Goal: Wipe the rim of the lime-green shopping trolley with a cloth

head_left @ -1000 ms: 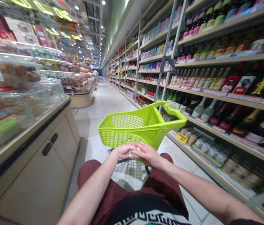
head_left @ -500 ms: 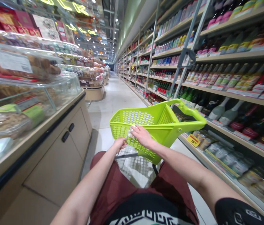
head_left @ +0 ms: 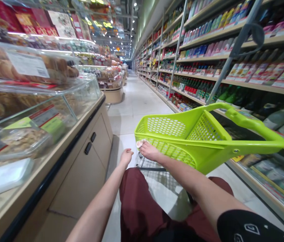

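A bright green plastic shopping cart [head_left: 167, 129] with perforated walls stands in front of me, its handle pointing right. My right hand [head_left: 149, 151] is closed on a crumpled white cloth or wipe [head_left: 140, 144] at the basket's near wall, close to its left front corner. Left of the basket and apart from it, my left hand [head_left: 126, 157] hangs in the air, its fingers loosely bent and nothing visible in them. Under the hands runs a dark bar of the cart's lower frame [head_left: 152, 168].
On the left, a glass-topped counter [head_left: 81, 148] carries bread packs [head_left: 31, 65] and a clear tray of nuts [head_left: 21, 139]. Shelves of bottles and cans [head_left: 194, 85] line the right side. Between them a tiled aisle [head_left: 139, 92] runs to the back.
The cart now appears larger and further right, with its handle swung right. My right hand has slid with the cloth toward the basket's left front corner. My left hand has separated from the basket.
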`<state>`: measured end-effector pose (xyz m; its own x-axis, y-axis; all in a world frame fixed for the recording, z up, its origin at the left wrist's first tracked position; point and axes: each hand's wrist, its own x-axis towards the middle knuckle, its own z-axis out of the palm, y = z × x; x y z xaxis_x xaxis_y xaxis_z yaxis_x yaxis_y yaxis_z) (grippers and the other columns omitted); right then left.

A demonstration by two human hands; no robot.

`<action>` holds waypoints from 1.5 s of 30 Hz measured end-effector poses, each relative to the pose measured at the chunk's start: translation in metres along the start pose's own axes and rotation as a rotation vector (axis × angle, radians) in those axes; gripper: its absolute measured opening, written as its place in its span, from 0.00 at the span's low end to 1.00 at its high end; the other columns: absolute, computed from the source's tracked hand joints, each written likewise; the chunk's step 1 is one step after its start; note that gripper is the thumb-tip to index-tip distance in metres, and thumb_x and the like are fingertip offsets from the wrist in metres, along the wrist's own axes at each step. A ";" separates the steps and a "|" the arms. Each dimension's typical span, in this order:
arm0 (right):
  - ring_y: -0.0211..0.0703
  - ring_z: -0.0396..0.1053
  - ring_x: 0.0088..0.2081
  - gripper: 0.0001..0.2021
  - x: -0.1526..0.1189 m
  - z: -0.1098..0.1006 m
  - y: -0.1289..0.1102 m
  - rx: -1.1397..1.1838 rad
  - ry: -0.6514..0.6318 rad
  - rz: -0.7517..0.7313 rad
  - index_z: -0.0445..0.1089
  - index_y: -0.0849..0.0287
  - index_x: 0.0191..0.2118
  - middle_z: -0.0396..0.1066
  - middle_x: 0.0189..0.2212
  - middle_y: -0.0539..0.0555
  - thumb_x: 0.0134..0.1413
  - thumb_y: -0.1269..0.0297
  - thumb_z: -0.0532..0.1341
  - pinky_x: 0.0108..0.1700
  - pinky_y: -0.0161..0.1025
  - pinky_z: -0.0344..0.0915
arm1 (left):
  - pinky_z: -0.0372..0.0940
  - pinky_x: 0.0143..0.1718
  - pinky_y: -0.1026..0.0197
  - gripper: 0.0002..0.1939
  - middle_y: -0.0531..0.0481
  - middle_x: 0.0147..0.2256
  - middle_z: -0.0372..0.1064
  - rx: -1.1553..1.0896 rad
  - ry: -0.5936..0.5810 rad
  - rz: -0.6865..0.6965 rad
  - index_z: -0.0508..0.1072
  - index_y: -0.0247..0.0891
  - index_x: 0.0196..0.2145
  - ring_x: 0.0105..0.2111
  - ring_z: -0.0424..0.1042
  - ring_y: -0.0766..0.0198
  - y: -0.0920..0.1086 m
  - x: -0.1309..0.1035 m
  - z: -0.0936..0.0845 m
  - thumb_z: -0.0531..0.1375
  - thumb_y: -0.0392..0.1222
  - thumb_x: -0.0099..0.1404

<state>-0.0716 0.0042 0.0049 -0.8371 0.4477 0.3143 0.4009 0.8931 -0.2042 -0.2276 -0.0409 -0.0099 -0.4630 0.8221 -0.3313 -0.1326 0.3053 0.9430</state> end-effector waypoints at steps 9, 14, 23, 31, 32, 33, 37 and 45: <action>0.38 0.65 0.47 0.20 -0.012 -0.025 -0.034 0.559 0.292 0.337 0.67 0.55 0.43 0.69 0.44 0.49 0.45 0.78 0.49 0.49 0.41 0.61 | 0.63 0.38 0.60 0.20 0.48 0.37 0.69 -0.484 -0.660 -0.177 0.69 0.38 0.38 0.34 0.69 0.64 0.009 -0.016 0.011 0.56 0.27 0.45; 0.41 0.61 0.51 0.22 -0.018 -0.039 -0.024 0.482 0.520 0.480 0.68 0.57 0.40 0.66 0.46 0.53 0.39 0.80 0.48 0.54 0.45 0.55 | 0.64 0.35 0.63 0.07 0.48 0.29 0.70 -0.648 -0.654 -0.276 0.69 0.34 0.31 0.29 0.70 0.67 0.001 -0.041 0.037 0.57 0.31 0.52; 0.52 0.51 0.55 0.28 -0.050 -0.022 -0.033 0.166 0.109 0.217 0.55 0.62 0.53 0.54 0.53 0.63 0.44 0.64 0.60 0.53 0.50 0.53 | 0.60 0.20 0.72 0.08 0.53 0.19 0.67 -0.572 -0.361 -0.247 0.67 0.32 0.26 0.18 0.65 0.74 -0.011 -0.068 0.045 0.55 0.23 0.50; 0.42 0.60 0.47 0.15 -0.016 -0.019 -0.039 0.102 0.009 0.013 0.62 0.61 0.47 0.64 0.44 0.58 0.52 0.68 0.57 0.49 0.39 0.59 | 0.62 0.22 0.73 0.08 0.51 0.24 0.69 -0.417 -0.288 -0.250 0.69 0.33 0.28 0.21 0.67 0.73 0.007 -0.076 -0.011 0.56 0.24 0.50; 0.42 0.61 0.47 0.13 -0.010 -0.019 -0.038 0.052 0.014 0.013 0.63 0.60 0.46 0.64 0.43 0.57 0.53 0.70 0.55 0.49 0.39 0.59 | 0.62 0.23 0.73 0.08 0.50 0.25 0.70 -0.394 -0.311 -0.255 0.70 0.33 0.28 0.22 0.68 0.73 0.008 -0.074 -0.018 0.56 0.25 0.50; 0.42 0.60 0.48 0.12 -0.004 -0.022 -0.037 -0.012 0.030 0.023 0.63 0.60 0.46 0.64 0.44 0.58 0.55 0.70 0.53 0.49 0.40 0.59 | 0.62 0.24 0.72 0.08 0.49 0.28 0.70 -0.378 -0.332 -0.252 0.70 0.33 0.30 0.24 0.68 0.73 0.010 -0.072 -0.023 0.57 0.26 0.50; 0.49 0.48 0.57 0.16 0.031 -0.042 -0.016 -0.312 0.152 0.056 0.61 0.61 0.50 0.57 0.54 0.60 0.57 0.73 0.48 0.55 0.52 0.50 | 0.61 0.25 0.71 0.12 0.49 0.32 0.70 -0.281 -0.300 -0.174 0.70 0.34 0.35 0.26 0.68 0.73 0.017 -0.061 -0.023 0.59 0.31 0.50; 0.48 0.53 0.56 0.15 0.012 0.006 0.026 -0.543 -0.097 -0.123 0.64 0.65 0.48 0.61 0.51 0.61 0.57 0.73 0.48 0.56 0.49 0.52 | 0.60 0.28 0.69 0.15 0.48 0.32 0.71 0.030 -0.316 -0.084 0.68 0.34 0.39 0.27 0.68 0.72 0.000 -0.053 -0.004 0.57 0.38 0.51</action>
<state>-0.0730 0.0324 -0.0024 -0.9098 0.3557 0.2137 0.4108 0.8449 0.3426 -0.2064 -0.0858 0.0077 -0.1562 0.9005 -0.4058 -0.1308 0.3883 0.9122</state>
